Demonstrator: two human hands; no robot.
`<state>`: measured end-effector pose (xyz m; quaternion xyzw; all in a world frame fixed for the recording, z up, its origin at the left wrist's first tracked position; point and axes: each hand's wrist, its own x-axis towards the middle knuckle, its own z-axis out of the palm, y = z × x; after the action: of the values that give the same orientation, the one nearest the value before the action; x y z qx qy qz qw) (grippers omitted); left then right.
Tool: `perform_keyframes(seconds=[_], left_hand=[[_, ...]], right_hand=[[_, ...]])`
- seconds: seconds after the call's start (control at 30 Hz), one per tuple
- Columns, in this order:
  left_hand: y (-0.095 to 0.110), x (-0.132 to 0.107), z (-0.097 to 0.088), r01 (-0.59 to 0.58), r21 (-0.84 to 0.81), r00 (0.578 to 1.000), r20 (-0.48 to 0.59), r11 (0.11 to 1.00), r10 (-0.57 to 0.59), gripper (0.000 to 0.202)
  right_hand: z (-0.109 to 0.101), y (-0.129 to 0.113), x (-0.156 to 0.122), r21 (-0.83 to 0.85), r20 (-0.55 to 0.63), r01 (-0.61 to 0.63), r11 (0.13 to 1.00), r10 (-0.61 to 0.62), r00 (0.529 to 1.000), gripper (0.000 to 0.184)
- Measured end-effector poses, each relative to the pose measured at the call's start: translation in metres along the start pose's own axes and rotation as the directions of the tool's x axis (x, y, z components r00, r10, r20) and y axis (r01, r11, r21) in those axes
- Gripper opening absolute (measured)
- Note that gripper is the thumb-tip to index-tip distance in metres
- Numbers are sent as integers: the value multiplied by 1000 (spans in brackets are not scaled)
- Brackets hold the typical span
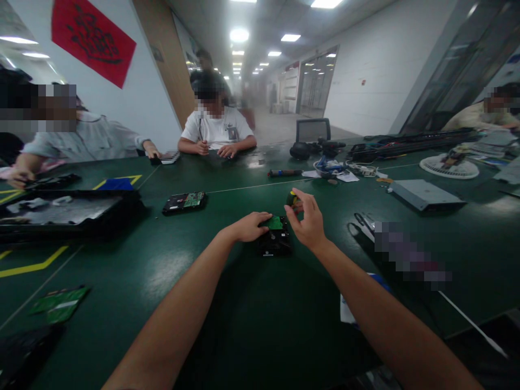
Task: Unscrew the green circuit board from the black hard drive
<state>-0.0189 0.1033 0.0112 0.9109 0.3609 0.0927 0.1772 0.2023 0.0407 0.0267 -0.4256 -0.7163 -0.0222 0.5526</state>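
A black hard drive [275,242] with a green circuit board on top lies on the dark green table [244,303] in front of me. My left hand [248,226] rests on the drive's left edge, fingers curled over it. Just right of the drive, my right hand [307,219] is raised, and its fingers pinch a small tool with a yellow and black handle [292,200] that points down at the board.
A second hard drive [184,202] lies to the left, beside a large black tray [60,214]. A loose green board [60,304] sits near left. A grey box [424,194], cables and a fan lie at right. Other people sit around the table.
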Motion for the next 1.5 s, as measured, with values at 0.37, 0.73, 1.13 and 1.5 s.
perform_keyframes(seconds=[0.37,0.73,1.13,1.5], left_hand=[[-3,1,1,1,-20,1000,23,1000,0,60],[-1,1,0,-4,-21,1000,10,1000,4,59],[-4,2,1,-11,-34,1000,12,999,11,60],[-6,0,-1,-1,-86,1000,-7,996,1,58]], right_hand=[[1,0,0,13,1,-8,1000,8,1000,50],[0,-1,-1,-13,7,-8,1000,8,1000,51],[1,0,0,-17,1,-5,1000,5,1000,53],[1,-2,0,5,21,-10,1000,9,1000,52]])
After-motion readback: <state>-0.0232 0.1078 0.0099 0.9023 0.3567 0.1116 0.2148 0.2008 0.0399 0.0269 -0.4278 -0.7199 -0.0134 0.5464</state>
